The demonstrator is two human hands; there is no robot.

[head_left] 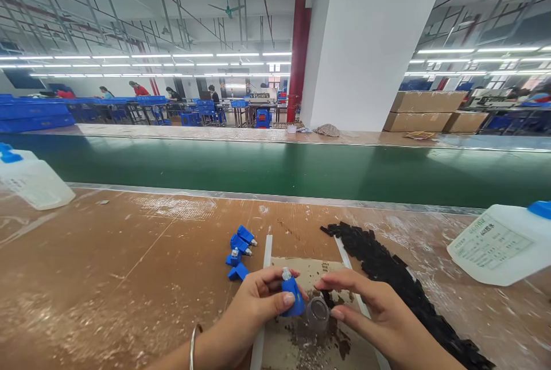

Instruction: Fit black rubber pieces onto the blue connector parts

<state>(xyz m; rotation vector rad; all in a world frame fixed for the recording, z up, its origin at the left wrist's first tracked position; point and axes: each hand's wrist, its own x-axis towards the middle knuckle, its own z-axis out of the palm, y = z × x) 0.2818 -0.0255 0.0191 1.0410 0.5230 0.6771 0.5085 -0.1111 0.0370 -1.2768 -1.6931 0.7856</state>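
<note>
The left hand (258,301) pinches a small blue part (291,296) between thumb and fingers. The part stands nearly upright, its long axis tipped slightly left, its white tip pointing up and away from the person. It sits at the fingertips, on the side facing the right hand (370,307). That hand's fingers curl loosely around a small clear cap (317,311), just right of the part and below it, over a stained board (301,347). Four more blue parts (239,253) lie near on the worktable (107,267), left of a heap of black pieces (387,267).
</note>
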